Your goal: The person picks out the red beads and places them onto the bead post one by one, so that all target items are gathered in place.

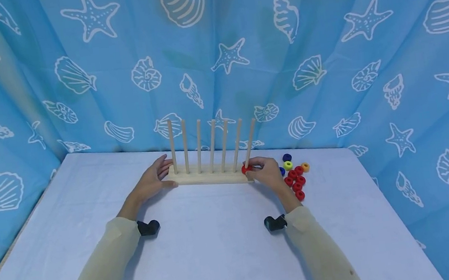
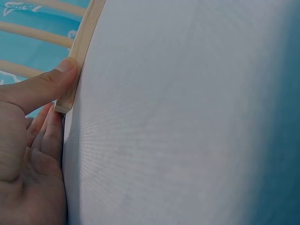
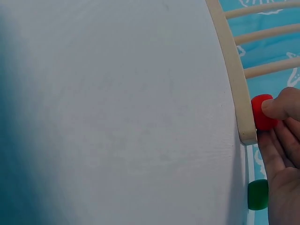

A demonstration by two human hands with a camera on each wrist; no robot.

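Observation:
A wooden stand (image 1: 208,177) with a row of several upright pegs sits on the table. My left hand (image 1: 151,180) holds its left end, with the thumb on the front edge and the other fingers behind. In the left wrist view, the thumb (image 2: 58,75) presses the wooden base (image 2: 83,47). At the stand's right end, my right hand (image 1: 266,172) pinches a red bead (image 1: 246,169) low on the rightmost peg (image 1: 251,141). The right wrist view shows this red bead (image 3: 263,112) against the base, under the thumb. The other pegs carry no beads.
Loose beads lie right of my right hand: several red beads (image 1: 297,187), an orange bead (image 1: 305,167), a yellow bead (image 1: 288,165) and blue beads (image 1: 287,157). A green bead (image 3: 258,195) shows beside my right hand. A blue shell-patterned curtain (image 1: 215,66) hangs behind the white-covered table (image 1: 208,244).

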